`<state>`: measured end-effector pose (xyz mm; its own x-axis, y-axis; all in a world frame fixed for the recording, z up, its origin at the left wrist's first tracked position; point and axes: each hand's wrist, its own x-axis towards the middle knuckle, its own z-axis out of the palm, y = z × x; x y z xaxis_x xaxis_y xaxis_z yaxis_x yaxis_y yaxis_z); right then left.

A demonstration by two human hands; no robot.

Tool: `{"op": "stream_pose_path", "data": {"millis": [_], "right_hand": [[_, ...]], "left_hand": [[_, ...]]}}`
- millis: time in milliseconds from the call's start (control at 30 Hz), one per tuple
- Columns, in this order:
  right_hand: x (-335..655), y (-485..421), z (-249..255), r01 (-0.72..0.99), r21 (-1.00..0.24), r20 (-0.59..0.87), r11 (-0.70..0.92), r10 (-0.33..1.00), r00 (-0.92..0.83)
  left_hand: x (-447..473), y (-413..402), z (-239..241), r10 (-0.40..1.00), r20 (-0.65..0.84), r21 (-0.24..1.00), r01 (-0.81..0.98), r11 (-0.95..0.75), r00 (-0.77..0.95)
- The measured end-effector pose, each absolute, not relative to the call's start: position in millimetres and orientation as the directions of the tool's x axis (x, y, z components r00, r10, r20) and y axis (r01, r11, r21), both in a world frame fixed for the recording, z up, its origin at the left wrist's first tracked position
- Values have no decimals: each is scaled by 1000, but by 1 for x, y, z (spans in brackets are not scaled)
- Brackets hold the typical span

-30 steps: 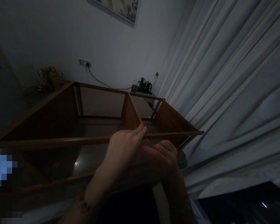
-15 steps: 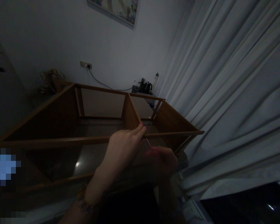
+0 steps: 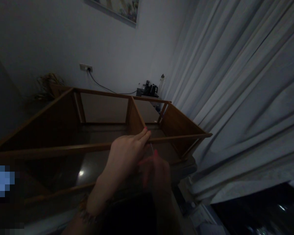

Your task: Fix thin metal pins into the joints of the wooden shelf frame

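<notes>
My left hand (image 3: 126, 150) is closed round the near rail of a brown wooden frame (image 3: 63, 149), where a middle divider (image 3: 137, 119) meets it. Its fingertips press on top of that joint. From just below the joint a thin, shiny metal rod (image 3: 152, 147) slants down to my right hand (image 3: 159, 171). That hand is smeared by motion, with one fingertip at the rod's lower end and other fingers spread to the left. Which kind of tool the rod is, I cannot make out.
White curtains (image 3: 235, 98) hang along the right side. Behind the frame, a black kettle (image 3: 153, 88) stands on a small dark table by the wall. A cable (image 3: 103, 86) runs there from a wall socket (image 3: 85, 67). Dry, tangled stems (image 3: 49, 83) lie at the back left.
My right hand has moved left and turned, its fingers now more spread and blurred. The rod stands steeper than before. My left hand keeps its hold on the joint.
</notes>
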<state>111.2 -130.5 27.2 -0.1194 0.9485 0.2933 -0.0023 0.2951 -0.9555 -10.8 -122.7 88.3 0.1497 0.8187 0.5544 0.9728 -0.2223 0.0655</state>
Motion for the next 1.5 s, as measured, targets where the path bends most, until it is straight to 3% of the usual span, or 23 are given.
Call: {"op": "stream_pose_path", "data": {"millis": [67, 133, 200, 267, 367, 500, 600, 700, 800, 900, 1033, 1133, 1300, 1400, 1500], "right_hand": [[118, -126, 29, 63, -931, 349, 361, 926, -145], [130, -117, 30, 212, -817, 528, 537, 843, -100], [145, -108, 33, 365, -598, 754, 713, 655, -43], [159, -100, 38, 443, -343, 895, 828, 432, -114], [175, -95, 48, 418, -42, 890, 908, 224, -396], [178, -91, 57, 403, 88, 842, 911, 148, -519], [168, -90, 57, 374, 2, 866, 928, 185, -464], [155, -90, 51, 253, -331, 843, 909, 406, -354], [145, -94, 41, 87, -641, 732, 763, 641, -230], [138, -100, 31, 5, -718, 691, 696, 713, -113], [134, -107, 22, 16, -749, 662, 662, 749, 19], [133, -107, 15, 89, -719, 695, 690, 718, 45], [146, -92, 9, 326, -362, 915, 873, 400, -57], [159, -85, 17, 409, -286, 942, 866, 333, -47], [167, -87, 31, 607, -132, 951, 784, 273, -146]], "left_hand": [[-11, -123, 88, 823, 549, 68, 974, -218, 146], [-11, -122, 88, 823, 549, 71, 974, -216, 143], [-11, -122, 88, 818, 556, 76, 971, -225, 145], [-11, -122, 88, 816, 559, 87, 968, -235, 148], [-10, -121, 88, 813, 565, 98, 967, -236, 141], [-10, -122, 89, 817, 561, 99, 969, -227, 134], [-10, -122, 89, 813, 565, 81, 970, -227, 143], [-10, -123, 88, 807, 572, 70, 972, -225, 146], [-10, -123, 87, 810, 570, 71, 973, -218, 140], [-10, -123, 86, 805, 575, 66, 973, -221, 144], [-11, -122, 84, 799, 583, 66, 971, -230, 150], [-12, -122, 84, 794, 588, 64, 970, -233, 152], [-11, -122, 86, 781, 604, 46, 971, -235, 160], [-11, -122, 85, 772, 614, 37, 971, -234, 163], [-11, -121, 83, 766, 623, 36, 972, -233, 161]]}}
